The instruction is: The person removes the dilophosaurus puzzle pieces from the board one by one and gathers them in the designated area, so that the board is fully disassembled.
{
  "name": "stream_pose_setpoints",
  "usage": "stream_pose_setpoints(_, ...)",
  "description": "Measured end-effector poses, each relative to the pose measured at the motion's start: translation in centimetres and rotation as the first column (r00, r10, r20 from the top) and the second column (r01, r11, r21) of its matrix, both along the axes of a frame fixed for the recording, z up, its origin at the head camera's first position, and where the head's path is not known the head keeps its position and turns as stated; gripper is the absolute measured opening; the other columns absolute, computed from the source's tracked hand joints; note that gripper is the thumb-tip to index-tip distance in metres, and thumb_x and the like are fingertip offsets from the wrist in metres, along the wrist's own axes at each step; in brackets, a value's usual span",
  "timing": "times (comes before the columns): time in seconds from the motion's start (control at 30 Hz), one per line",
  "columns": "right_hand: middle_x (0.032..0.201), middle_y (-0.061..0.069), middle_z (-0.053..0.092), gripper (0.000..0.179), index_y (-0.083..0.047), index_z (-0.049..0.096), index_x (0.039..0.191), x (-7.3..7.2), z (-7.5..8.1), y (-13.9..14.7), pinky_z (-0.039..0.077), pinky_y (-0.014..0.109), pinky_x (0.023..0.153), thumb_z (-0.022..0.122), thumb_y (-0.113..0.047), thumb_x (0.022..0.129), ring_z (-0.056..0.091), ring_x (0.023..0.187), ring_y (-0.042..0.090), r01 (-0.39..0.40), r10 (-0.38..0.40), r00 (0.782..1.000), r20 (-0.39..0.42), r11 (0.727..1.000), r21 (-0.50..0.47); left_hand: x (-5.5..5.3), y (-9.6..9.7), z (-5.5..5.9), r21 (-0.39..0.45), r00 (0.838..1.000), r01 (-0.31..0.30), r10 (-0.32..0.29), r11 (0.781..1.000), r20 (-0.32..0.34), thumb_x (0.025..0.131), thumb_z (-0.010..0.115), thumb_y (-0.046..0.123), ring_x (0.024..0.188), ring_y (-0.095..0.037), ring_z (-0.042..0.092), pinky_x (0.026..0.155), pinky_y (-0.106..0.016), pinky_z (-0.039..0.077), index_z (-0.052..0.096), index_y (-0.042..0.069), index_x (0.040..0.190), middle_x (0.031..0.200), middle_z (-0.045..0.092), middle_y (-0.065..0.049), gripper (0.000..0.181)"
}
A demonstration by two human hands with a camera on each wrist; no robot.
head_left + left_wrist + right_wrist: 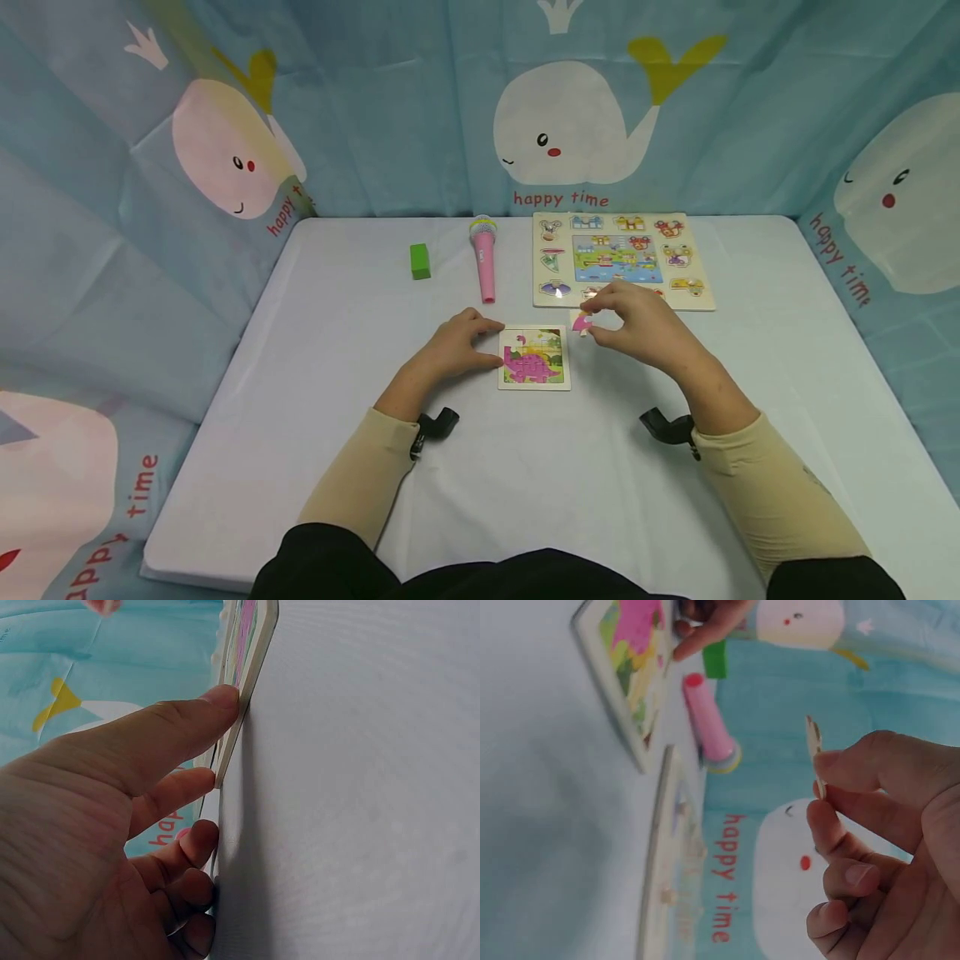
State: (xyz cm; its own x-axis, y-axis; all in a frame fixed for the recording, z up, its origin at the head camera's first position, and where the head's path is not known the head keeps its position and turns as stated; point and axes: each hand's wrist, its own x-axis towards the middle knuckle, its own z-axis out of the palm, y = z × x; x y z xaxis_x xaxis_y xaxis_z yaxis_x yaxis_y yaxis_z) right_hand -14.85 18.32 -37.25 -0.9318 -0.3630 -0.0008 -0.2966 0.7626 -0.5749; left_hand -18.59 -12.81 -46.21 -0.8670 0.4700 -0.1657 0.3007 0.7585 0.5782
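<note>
A small square jigsaw puzzle [534, 358] with a pink dinosaur picture lies in a pale frame on the table. My left hand [455, 344] is at its left side, thumb and index fingertips touching the frame's edge. In the left wrist view the thumb [180, 724] lies against the frame's rim, the other fingers loosely bent below. Just beyond the puzzle's upper right corner, my right hand [648, 325] pinches a small puzzle piece [579, 323], pink with a light edge. The right wrist view shows this thin piece [814, 746] edge-on between thumb and fingertips, raised off the table.
A larger wooden peg puzzle board [542, 287] lies behind my right hand, which covers part of its front edge. A pink toy microphone [485, 262] and a green block [420, 262] are at the back of the white-covered table [337, 333]. A blue whale-print curtain [390, 108] hangs behind.
</note>
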Motion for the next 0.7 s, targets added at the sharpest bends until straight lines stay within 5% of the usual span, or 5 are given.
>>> stream_pose_setpoints(0.7, 0.120, 0.018, 0.071, 0.031, 0.002, 0.074, 0.120, -3.2, -5.7, 0.5, 0.045, 0.054, 0.100, 0.076, -0.006, 0.090, 0.059, 0.120, 0.038, 0.045, -0.054, 0.979, 0.197, 0.998, 0.047, -0.1, 0.1, 0.0, -0.014, 1.000, -0.005, 0.006, 1.000, 0.024, 0.085, 0.084, 0.039, 0.104, -0.019, 0.049, 0.087, -0.035, 0.044, 0.065, 0.021, 0.142, 0.116, 0.053, -0.003, 0.063)
